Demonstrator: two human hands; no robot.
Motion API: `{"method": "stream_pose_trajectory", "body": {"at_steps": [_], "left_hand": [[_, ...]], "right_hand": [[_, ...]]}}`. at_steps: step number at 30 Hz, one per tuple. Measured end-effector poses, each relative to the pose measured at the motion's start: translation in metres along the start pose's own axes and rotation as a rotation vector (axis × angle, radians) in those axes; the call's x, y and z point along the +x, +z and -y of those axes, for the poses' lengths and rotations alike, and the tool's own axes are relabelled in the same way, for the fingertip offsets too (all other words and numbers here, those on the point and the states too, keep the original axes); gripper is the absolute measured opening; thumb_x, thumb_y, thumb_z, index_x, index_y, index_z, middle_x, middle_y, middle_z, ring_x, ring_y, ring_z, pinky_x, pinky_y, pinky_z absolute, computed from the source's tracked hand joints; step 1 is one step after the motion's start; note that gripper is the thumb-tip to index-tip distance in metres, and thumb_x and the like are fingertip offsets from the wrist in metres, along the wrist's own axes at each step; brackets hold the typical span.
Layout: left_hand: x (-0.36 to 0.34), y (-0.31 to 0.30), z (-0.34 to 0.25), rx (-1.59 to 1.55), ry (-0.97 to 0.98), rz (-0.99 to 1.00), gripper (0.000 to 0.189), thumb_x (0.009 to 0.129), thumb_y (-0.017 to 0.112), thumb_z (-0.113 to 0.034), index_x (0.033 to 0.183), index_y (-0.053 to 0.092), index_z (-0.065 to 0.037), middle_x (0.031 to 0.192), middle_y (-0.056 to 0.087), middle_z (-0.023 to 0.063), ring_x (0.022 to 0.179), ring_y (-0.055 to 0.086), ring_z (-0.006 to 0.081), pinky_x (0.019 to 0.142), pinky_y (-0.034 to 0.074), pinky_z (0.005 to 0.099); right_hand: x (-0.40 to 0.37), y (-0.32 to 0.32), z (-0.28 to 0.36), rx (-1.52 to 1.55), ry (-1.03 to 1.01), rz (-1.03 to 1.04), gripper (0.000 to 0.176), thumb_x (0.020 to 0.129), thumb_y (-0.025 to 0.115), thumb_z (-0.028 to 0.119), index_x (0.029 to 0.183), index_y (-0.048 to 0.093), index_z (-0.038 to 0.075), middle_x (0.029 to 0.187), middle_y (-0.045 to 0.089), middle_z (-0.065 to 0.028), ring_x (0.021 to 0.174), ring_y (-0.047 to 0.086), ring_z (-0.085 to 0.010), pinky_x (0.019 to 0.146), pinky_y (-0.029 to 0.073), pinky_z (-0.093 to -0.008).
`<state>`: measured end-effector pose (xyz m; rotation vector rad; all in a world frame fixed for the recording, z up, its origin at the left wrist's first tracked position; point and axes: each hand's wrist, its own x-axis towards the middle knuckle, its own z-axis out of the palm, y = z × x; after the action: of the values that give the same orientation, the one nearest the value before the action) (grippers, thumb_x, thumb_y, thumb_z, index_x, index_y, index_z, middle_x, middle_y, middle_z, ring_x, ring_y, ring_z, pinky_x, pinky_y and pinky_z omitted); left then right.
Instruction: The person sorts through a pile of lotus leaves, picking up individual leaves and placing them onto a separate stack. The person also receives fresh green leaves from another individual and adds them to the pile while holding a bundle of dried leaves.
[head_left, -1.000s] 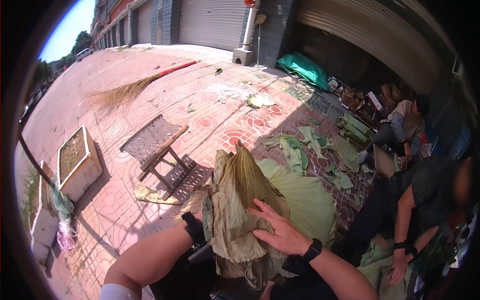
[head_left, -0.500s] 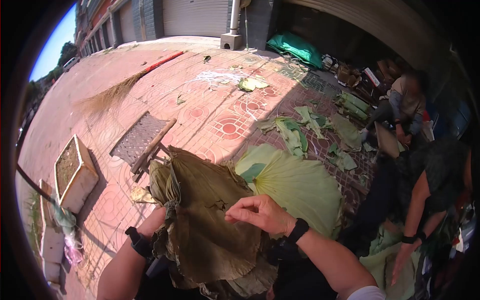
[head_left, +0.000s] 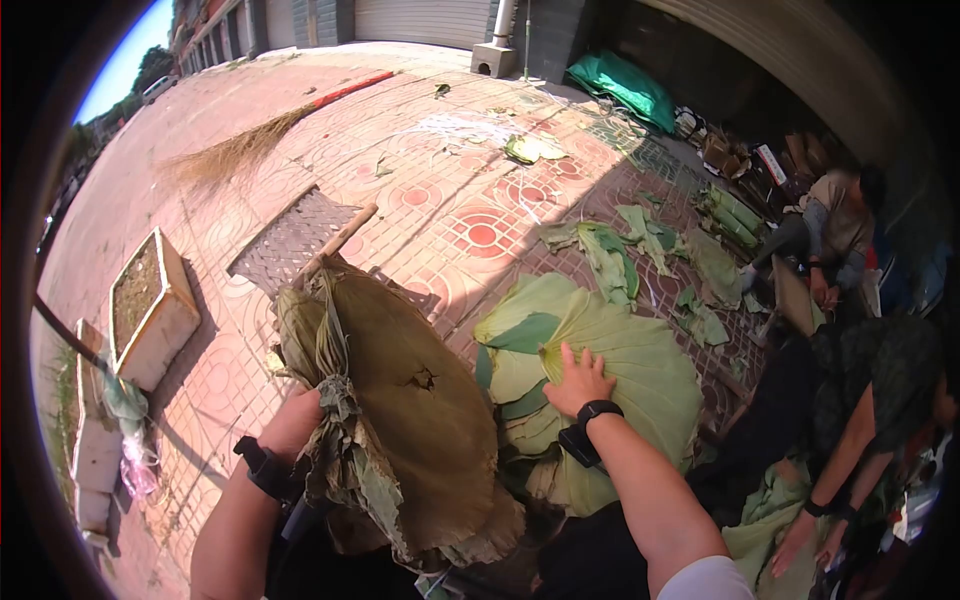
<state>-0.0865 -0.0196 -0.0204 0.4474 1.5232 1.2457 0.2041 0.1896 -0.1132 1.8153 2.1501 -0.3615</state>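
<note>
I have the left hand point(head_left: 292, 422) gripping the brown leaves point(head_left: 425, 440) at their left edge, the right hand point(head_left: 580, 384) spread on the green leaves point(head_left: 645, 375) alongside; a hard tug could widen the tear point(head_left: 424, 380)

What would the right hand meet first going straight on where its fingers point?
The pale green leaf: it lies under and ahead of the right hand, though whether they touch is unclear. Beyond its far edge, the line seems to run toward leaf scraps on the paving.
</note>
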Motion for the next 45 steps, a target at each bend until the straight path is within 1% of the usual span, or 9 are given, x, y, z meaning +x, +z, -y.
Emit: {"method": "stream_pose_trajectory", "body": {"at_steps": [4,10,11,14,19,21,26,38,45], "left_hand": [[-0.005,0.01,-0.003,-0.021,-0.015,0.06,0.025,0.082,0.062,-0.016,0.102,0.062,-0.002,0.088,0.064,0.0037,0.072,0.059,0.0122,0.064,0.049,0.0281],[0.002,0.021,0.002,0.018,0.132,0.18,0.029,0.086,0.057,-0.014,0.111,0.06,-0.002,0.096,0.064,0.0041,0.079,0.061,0.0123,0.069,0.051,0.0278],[0.0,0.025,0.001,-0.011,0.125,0.194,0.028,0.087,0.056,-0.014,0.111,0.06,-0.002,0.096,0.065,0.0041,0.079,0.061,0.0125,0.069,0.051,0.0281],[-0.002,0.041,-0.004,-0.062,0.076,0.18,0.025,0.089,0.054,-0.015,0.109,0.061,-0.001,0.094,0.065,0.0037,0.08,0.062,0.0125,0.071,0.052,0.0286],[0.007,0.059,-0.003,0.007,0.099,0.247,0.022,0.087,0.056,-0.019,0.1,0.063,-0.002,0.089,0.065,0.0047,0.076,0.062,0.0126,0.068,0.052,0.0286],[0.018,0.064,0.002,0.04,0.03,0.229,0.021,0.086,0.057,-0.019,0.095,0.063,-0.002,0.085,0.065,0.005,0.073,0.063,0.0136,0.066,0.052,0.0287],[0.057,0.065,0.025,-0.068,0.031,0.394,0.024,0.087,0.057,-0.028,0.091,0.062,-0.004,0.082,0.065,0.0074,0.068,0.064,0.0179,0.061,0.054,0.0314],[0.103,0.076,0.037,-0.012,0.104,0.546,0.028,0.09,0.055,-0.033,0.097,0.062,-0.007,0.086,0.065,0.0042,0.074,0.063,0.0168,0.067,0.052,0.0305],[0.092,0.075,0.038,-0.027,0.081,0.515,0.027,0.088,0.056,-0.035,0.091,0.062,-0.008,0.079,0.063,0.0047,0.068,0.061,0.0173,0.062,0.052,0.0305]], "right_hand": [[-0.003,-0.034,-0.032,0.455,-0.019,-0.184,0.064,0.086,0.05,0.03,0.144,0.029,0.014,0.133,0.048,-0.0221,0.115,0.051,-0.0383,0.096,0.041,-0.0433],[-0.031,-0.081,-0.175,0.901,-0.108,-0.714,0.044,0.094,0.047,0.025,0.129,0.047,-0.002,0.121,0.056,-0.0222,0.11,0.055,-0.0351,0.094,0.04,-0.0384],[-0.059,-0.095,-0.19,1.021,-0.112,-0.763,0.035,0.097,0.045,0.018,0.124,0.05,-0.003,0.116,0.059,-0.0116,0.102,0.056,-0.0197,0.09,0.042,-0.032],[-0.138,-0.111,-0.252,1.463,-0.123,-0.874,0.035,0.099,0.045,0.023,0.123,0.05,-0.002,0.115,0.058,-0.0084,0.1,0.057,-0.0172,0.088,0.044,-0.0304],[-0.307,-0.095,-0.303,1.826,0.001,-1.115,0.036,0.096,0.051,0.026,0.121,0.051,0.001,0.115,0.06,-0.0075,0.1,0.059,-0.019,0.086,0.048,-0.0349],[-0.374,-0.072,-0.33,1.884,-0.114,-0.923,0.037,0.097,0.048,0.028,0.125,0.049,0.004,0.116,0.06,-0.0085,0.102,0.059,-0.0228,0.087,0.048,-0.0361],[-0.504,-0.02,-0.346,2.048,0.188,-1.262,0.039,0.094,0.05,0.031,0.122,0.052,0.003,0.113,0.061,-0.0082,0.1,0.06,-0.0231,0.084,0.049,-0.0364],[-0.675,0.005,-0.345,1.286,0.434,-2.024,0.047,0.096,0.049,0.027,0.135,0.038,0.001,0.126,0.051,-0.0083,0.111,0.052,-0.0188,0.093,0.041,-0.0306],[-0.596,-0.002,-0.411,0.852,0.753,-1.918,0.055,0.097,0.047,0.023,0.143,0.027,0.0,0.136,0.044,-0.0134,0.119,0.046,-0.0199,0.098,0.036,-0.0304]]}}
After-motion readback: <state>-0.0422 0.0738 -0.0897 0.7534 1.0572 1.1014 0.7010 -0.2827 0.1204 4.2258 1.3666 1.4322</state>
